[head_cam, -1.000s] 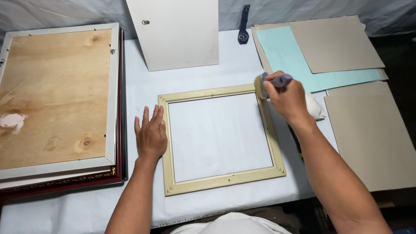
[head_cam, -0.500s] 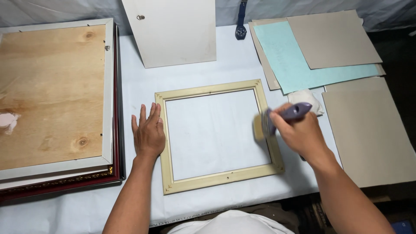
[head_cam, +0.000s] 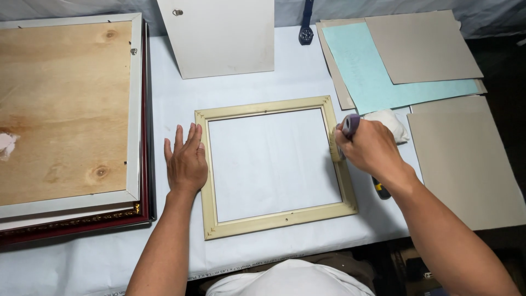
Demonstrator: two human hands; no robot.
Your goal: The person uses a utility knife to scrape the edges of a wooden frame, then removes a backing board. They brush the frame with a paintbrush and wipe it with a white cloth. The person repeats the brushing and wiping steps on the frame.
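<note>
One white cloth-covered table (head_cam: pixel 307 66) fills nearly the whole view, with dark floor along the right edge.

One stack of large picture frames at the left: the top white-edged frame with a bare plywood back (head_cam: pixel 66 104) lies face down over gold-trimmed and dark red frames beneath; how many lie under it cannot be told.

One pale grey backing board with a small hanger (head_cam: pixel 219 35), top centre.

Several grey cardboard sheets (head_cam: pixel 466 159) and one light blue paper sheet (head_cam: pixel 378 77), upper and middle right.

One empty cream wooden picture frame (head_cam: pixel 274 219), centre, flat on the cloth.

Two bare hands: the left hand (head_cam: pixel 186 161) lies flat, fingers spread, just beside the frame's left rail; the right hand (head_cam: pixel 372 148) is closed around a purple-handled tool (head_cam: pixel 349 125) pressed against the right rail.

One white crumpled rag (head_cam: pixel 392 121) behind the right hand.

One dark wristwatch (head_cam: pixel 306 33), top centre.

One yellow-and-black tool tip (head_cam: pixel 382 191) under the right wrist.
</note>
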